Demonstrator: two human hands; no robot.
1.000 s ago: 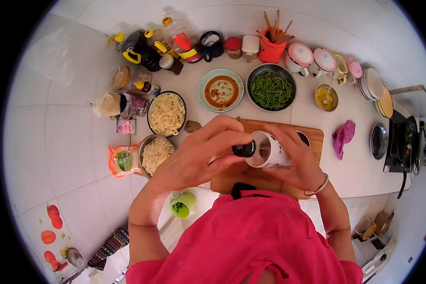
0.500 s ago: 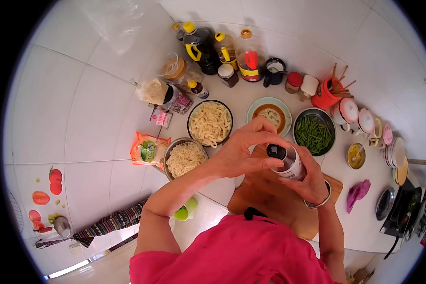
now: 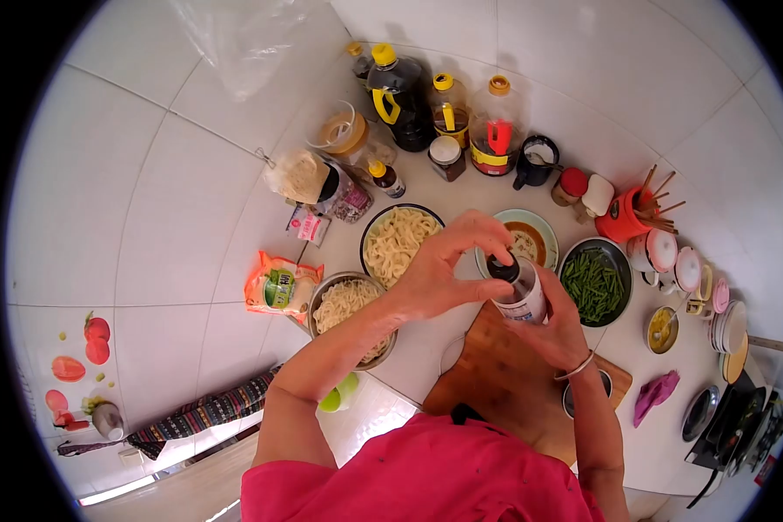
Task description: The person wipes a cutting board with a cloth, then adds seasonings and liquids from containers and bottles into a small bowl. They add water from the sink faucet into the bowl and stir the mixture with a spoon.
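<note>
My right hand [image 3: 555, 332] is wrapped round a small clear bottle [image 3: 524, 303] with a printed label, held above the wooden cutting board [image 3: 483, 374]. My left hand [image 3: 452, 274] pinches its black cap [image 3: 502, 267] between thumb and fingers. Whether the cap still sits on the neck I cannot tell. Just beyond the hands is a pale green bowl [image 3: 550, 233] with brown sauce in it. Left of them stand a dish of wide noodles [image 3: 396, 239] and a metal bowl of thinner noodles [image 3: 346, 304]. Cut green beans [image 3: 593, 285] fill a dark bowl on the right.
Sauce and oil bottles [image 3: 400, 104] line the back wall. A red chopstick holder [image 3: 622, 217], lidded cups [image 3: 661, 252] and a small bowl of yellow food [image 3: 659, 332] stand right. A purple cloth [image 3: 655, 396] lies near the stove [image 3: 731, 426]. An orange bag [image 3: 278, 285] is at the left.
The view has shifted, so the counter things appear lower and further right. My left fingers have changed their hold on the cap, which now looks more tilted. The bottle stays in my right hand.
</note>
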